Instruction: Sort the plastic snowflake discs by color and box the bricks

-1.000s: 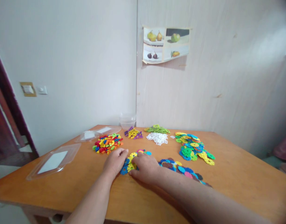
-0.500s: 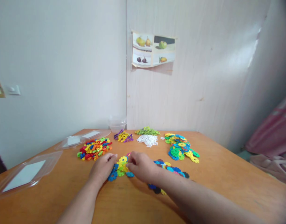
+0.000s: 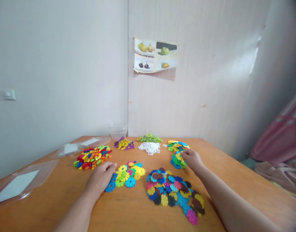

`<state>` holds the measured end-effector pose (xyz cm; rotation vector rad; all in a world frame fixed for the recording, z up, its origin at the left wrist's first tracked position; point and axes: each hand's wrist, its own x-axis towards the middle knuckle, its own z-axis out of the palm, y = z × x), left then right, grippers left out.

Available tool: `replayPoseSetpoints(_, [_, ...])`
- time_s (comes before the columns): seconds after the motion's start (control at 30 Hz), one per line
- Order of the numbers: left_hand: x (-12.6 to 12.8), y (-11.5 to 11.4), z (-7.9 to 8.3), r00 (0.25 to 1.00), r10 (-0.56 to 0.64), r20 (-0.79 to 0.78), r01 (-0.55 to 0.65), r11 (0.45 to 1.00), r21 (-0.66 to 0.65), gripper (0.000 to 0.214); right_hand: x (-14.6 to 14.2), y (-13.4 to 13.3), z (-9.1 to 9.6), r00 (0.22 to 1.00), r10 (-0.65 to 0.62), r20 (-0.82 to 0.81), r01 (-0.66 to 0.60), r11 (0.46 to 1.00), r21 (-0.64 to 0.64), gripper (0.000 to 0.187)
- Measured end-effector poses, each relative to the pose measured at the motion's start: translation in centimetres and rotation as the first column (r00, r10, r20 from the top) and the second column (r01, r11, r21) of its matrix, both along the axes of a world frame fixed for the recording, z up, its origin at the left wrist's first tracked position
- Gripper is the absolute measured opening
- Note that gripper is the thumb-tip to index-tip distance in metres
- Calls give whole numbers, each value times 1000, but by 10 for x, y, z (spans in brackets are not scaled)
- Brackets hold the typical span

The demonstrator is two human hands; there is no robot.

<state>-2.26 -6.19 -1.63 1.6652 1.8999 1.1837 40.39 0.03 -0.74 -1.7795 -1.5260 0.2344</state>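
Note:
My left hand (image 3: 101, 178) lies on the wooden table (image 3: 128, 212), fingers curled loosely against the left edge of a small pile of coloured snowflake discs (image 3: 127, 175). My right hand (image 3: 191, 158) rests on the far right pile of green, yellow and blue discs (image 3: 177, 151), fingers bent down onto the discs. Whether it grips one is hidden. Between my forearms lies a larger pile of mixed discs (image 3: 172, 190).
A heap of small coloured bricks (image 3: 92, 156) lies at left. Purple-yellow pieces (image 3: 124, 143), green pieces (image 3: 149, 139) and white pieces (image 3: 149, 147) lie at the back. Clear plastic lids (image 3: 15, 183) (image 3: 75, 147) and a clear tub (image 3: 118, 131) stand left and back.
My right hand left the small disc pile in the middle and moved right and away to the far right pile. My left hand stayed by the small pile. The view swung right.

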Motion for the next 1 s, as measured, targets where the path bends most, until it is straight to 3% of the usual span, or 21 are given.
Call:
replayPoseSetpoints(0.23, [0, -1, 1, 1000, 9, 10, -9, 999, -32, 39, 7, 8, -13, 998, -18, 60, 22, 997, -74, 26])
replayPoseSetpoints(0.4, [0, 0, 1, 1000, 19, 5, -19, 1000, -23, 39, 3, 5, -8, 992, -8, 124, 20, 995, -100, 29])
replayPoseSetpoints(0.63, [1, -1, 1, 1000, 20, 15, -20, 1000, -4, 38, -10, -7, -2, 972, 99, 213, -61, 983, -175, 37])
replayPoseSetpoints(1.0, [-1, 1, -2, 999, 10, 32, -10, 1000, 1, 38, -4, -15, 4, 965, 63, 253, -18, 984, -178, 32])
